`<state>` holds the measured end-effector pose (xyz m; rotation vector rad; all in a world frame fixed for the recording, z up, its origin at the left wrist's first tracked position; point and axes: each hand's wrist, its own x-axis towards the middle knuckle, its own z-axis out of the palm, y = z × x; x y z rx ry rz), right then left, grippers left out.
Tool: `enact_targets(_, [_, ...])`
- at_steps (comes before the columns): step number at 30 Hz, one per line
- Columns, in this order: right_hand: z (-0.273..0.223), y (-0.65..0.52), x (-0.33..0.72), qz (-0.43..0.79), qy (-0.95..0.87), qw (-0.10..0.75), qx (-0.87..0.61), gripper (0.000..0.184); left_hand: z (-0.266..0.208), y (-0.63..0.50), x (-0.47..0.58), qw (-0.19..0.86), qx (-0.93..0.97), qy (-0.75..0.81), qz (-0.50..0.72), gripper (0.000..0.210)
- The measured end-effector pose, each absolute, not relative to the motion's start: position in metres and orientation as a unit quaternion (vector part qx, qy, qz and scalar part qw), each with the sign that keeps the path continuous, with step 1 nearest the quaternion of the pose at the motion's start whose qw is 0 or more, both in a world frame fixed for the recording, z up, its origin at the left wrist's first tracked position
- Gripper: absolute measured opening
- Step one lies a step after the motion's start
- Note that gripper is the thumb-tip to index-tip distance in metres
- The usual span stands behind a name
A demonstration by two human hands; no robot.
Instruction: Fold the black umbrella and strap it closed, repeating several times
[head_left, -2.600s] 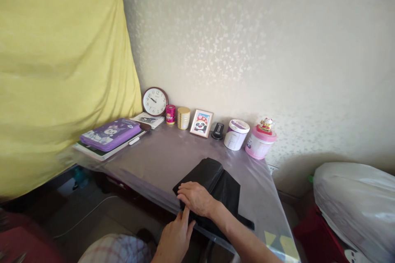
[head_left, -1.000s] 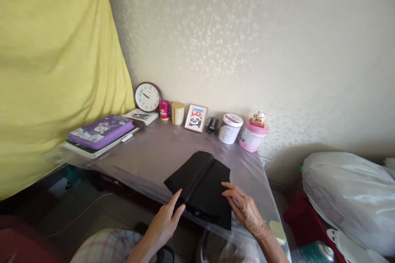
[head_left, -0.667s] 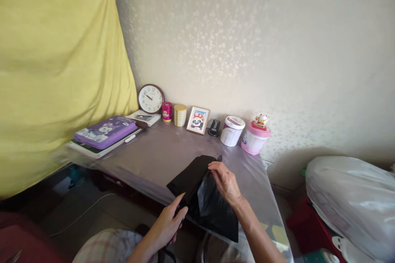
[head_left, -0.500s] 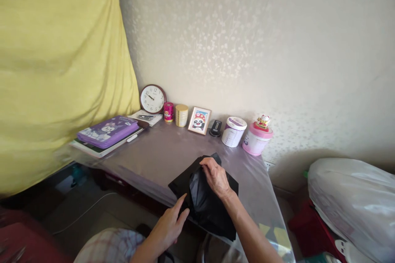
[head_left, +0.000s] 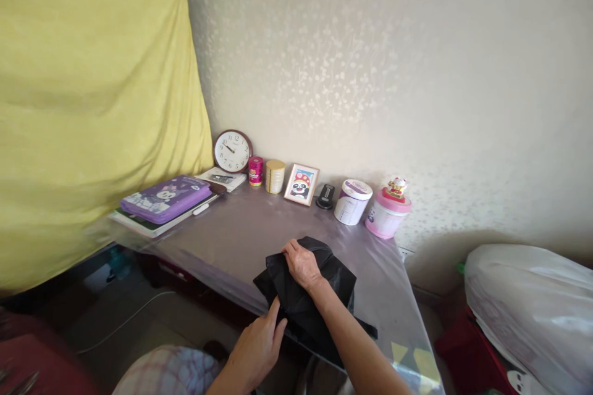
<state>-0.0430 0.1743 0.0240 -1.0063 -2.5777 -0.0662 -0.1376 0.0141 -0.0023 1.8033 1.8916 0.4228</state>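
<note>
A black umbrella (head_left: 296, 299), its loose cloth panels folded over one another, lies at the front edge of the table. My right hand (head_left: 303, 265) is closed on a panel near the upper left of the cloth, fingertips pinching its edge. Lower down, my left hand (head_left: 259, 339) has its index finger stretched against the left side of the cloth, thumb held apart from it. The left hand's other fingers are mostly hidden. A narrow black strip (head_left: 365, 328) sticks out at the right of the umbrella. Its shaft and handle cannot be seen.
Along the wall stand a clock (head_left: 233, 152), a pink tin (head_left: 255, 171), a yellow-lidded jar (head_left: 275, 177), a panda picture frame (head_left: 301, 185) and two tubs, one white (head_left: 353, 202), one pink (head_left: 388, 215). A purple case (head_left: 165, 199) lies left. A plastic-covered bundle (head_left: 532, 296) is right of the table.
My right hand has moved left, drawing a black panel over the shiny fold that showed before. My left hand has stayed close to the cloth's left side. The narrow strip now shows at the right.
</note>
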Motion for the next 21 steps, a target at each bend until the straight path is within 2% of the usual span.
enact_targets(3, [0.0241, 0.1745, -0.0430, -0.030, -0.921, 0.160, -0.353, 0.016, -0.0049, 0.0119, -0.1372, 0.237, 0.660, 0.693, 0.166, 0.053])
enact_targets(9, [0.0242, 0.1763, -0.0453, -0.030, -0.924, 0.134, -0.356, 0.016, -0.0023, 0.0070, -0.1346, 0.237, 0.669, 0.678, 0.193, 0.075])
enact_targets(15, [0.0215, 0.1781, -0.0491, -0.021, -0.925, 0.117, -0.360, 0.019, 0.0003, 0.0099, -0.1308, 0.179, 0.703, 0.682, 0.092, 0.061])
enact_targets(21, [0.0293, 0.1755, -0.0445, -0.007, -0.923, 0.133, -0.360, 0.014, -0.0060, 0.0106, -0.1288, 0.183, 0.701, 0.683, 0.089, 0.062])
